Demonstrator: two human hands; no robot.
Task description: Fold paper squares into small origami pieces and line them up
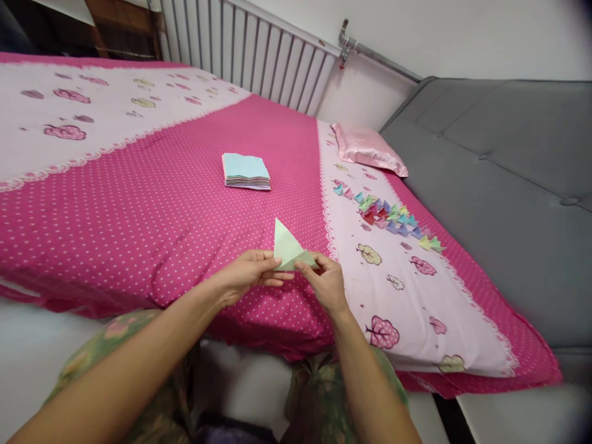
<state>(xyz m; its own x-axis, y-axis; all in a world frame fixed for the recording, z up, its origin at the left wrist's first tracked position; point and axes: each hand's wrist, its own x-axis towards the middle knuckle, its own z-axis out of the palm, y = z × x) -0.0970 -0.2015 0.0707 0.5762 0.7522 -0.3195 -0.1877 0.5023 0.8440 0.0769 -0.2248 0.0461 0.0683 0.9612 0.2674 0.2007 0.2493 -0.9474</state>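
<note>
Between both hands, above the near edge of the bed, is a pale green sheet of origami paper (287, 245) folded into a pointed, triangular shape. My left hand (254, 270) pinches its left corner between thumb and fingers, the lower fingers stretched beneath it. On the other side my right hand (326, 280) grips the right corner, thumb on top. Farther back on the bed lies a stack of square coloured paper (246, 171), light blue on top. Rows of small folded paper pieces (388, 213) in many colours sit to the right.
A pink dotted bedspread (176, 203) with printed white bands covers the bed. A shiny pink pillow (367, 150) lies near the grey padded headboard (499, 166). Behind the bed stand a white radiator (250, 52) and a metal pipe (379, 55). My knees are against the near side.
</note>
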